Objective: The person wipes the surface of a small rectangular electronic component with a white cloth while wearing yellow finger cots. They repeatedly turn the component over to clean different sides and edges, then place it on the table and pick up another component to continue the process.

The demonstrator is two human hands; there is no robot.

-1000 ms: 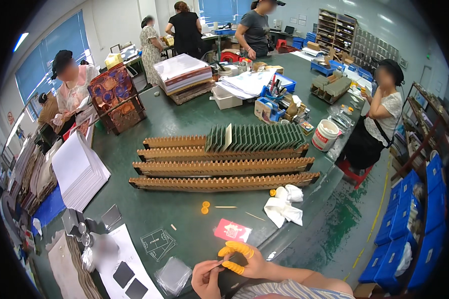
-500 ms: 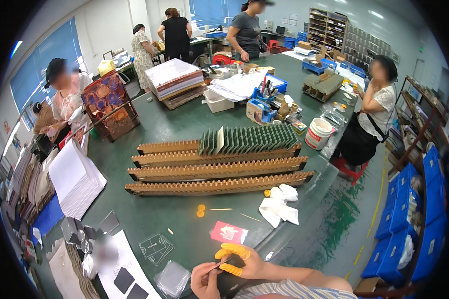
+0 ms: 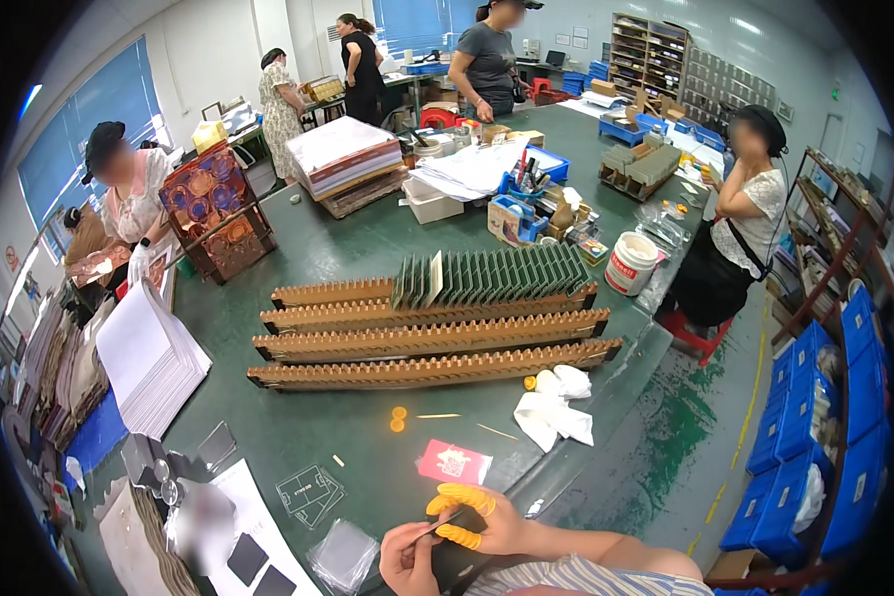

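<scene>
My left hand [image 3: 407, 561] sits at the bottom edge, its fingers pinched on a thin stick [image 3: 435, 529]. My right hand [image 3: 482, 517], with yellow finger cots on several fingers, curls around the stick's other end. A dark flat piece lies under both hands; its shape is unclear. Just beyond my hands a red packet [image 3: 454, 463] lies on the green table [image 3: 368, 248].
Wooden slotted racks [image 3: 427, 340] cross the table's middle; green boards [image 3: 497, 273] stand in the far one. White cloths [image 3: 556, 412], orange finger cots [image 3: 398, 418], clear plastic sheets [image 3: 343, 554] and white paper stacks [image 3: 149, 358] lie around. A white bucket [image 3: 632, 263] stands right. Several people work nearby.
My hands stay together on the stick in almost the same place. The view has shifted slightly, and the people at the far end have moved a little.
</scene>
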